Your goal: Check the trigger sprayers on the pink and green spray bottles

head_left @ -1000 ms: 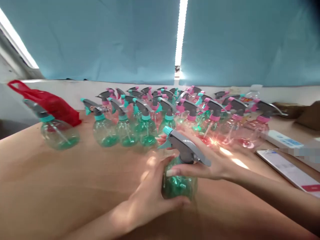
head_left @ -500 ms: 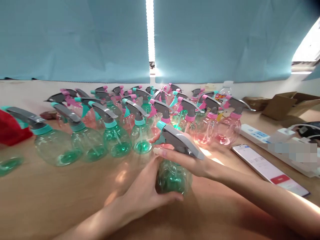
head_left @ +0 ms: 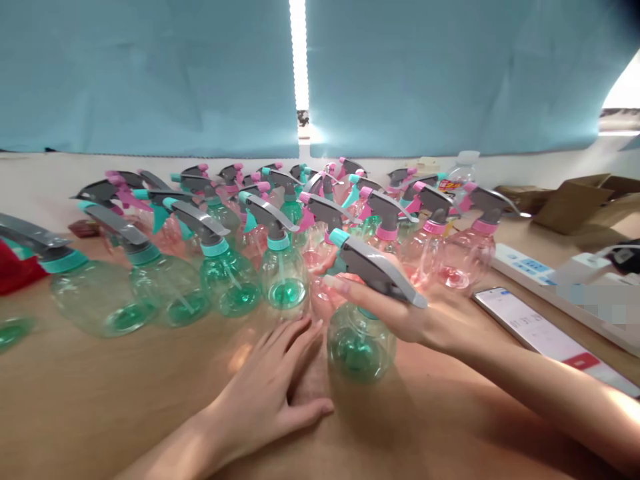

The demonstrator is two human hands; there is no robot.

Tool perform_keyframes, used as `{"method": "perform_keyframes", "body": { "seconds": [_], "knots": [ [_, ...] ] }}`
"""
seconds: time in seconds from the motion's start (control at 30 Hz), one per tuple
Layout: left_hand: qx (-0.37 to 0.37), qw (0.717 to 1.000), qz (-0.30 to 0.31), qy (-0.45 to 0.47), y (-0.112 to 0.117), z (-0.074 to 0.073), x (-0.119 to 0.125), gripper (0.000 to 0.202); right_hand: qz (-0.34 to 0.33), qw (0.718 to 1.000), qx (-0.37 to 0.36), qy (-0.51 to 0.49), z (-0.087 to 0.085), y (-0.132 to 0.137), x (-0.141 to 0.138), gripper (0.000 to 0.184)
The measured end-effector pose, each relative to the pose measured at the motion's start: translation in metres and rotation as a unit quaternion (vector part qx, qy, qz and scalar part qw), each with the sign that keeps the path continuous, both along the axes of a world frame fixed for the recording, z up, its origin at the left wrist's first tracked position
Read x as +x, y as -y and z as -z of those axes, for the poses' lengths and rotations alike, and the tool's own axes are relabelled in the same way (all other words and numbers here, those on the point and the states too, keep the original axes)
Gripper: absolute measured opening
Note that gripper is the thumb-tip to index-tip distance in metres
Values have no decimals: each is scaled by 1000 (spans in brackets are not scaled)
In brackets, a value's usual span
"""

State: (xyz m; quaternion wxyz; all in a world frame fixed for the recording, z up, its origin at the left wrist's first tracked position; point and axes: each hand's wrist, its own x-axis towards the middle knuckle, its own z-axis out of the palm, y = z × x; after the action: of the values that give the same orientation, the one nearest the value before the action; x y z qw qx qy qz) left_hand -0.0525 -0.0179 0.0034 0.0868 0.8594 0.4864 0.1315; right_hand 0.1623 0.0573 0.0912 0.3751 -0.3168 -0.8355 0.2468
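Observation:
A round green spray bottle [head_left: 361,347] with a grey and teal trigger head stands upright before me. My right hand [head_left: 385,307] is wrapped round its neck, just under the grey spray head. Left of that bottle, my left hand [head_left: 277,377] rests low over the wooden table [head_left: 150,407], thumb spread from the fingers, with a gap between it and the bottle. Behind my hands, a row of similar bottles includes a green one [head_left: 284,277] nearest my left fingertips and a pink one [head_left: 470,250] towards the right. My right fingertips are partly hidden by the spray head.
More pink and green bottles crowd behind the front row. At the right lie a phone [head_left: 540,333] with its screen lit and a white power strip [head_left: 530,267]. An open cardboard box [head_left: 575,203] stands farther back. Something red [head_left: 20,267] is at the left edge.
My left hand has let go of the bottle's body and moved left and down, its fingers now spread. My right hand still holds the neck. The view has shifted slightly.

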Motion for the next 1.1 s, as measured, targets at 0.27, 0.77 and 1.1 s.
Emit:
{"method": "perform_keyframes", "body": {
  "seconds": [0.27,0.77,1.1],
  "knots": [
    [0,1000,5,-15,1,3,0,80,-13,999,-44,-6,-7,2,4,14],
    [-33,999,-1,-4,1,1,2,77,-106,992,-48,-46,3,-7,3,20],
    [-27,1000,-14,-4,2,-1,3,67,-77,985,-102,-111,15,-4,-1,24]
  ]
}}
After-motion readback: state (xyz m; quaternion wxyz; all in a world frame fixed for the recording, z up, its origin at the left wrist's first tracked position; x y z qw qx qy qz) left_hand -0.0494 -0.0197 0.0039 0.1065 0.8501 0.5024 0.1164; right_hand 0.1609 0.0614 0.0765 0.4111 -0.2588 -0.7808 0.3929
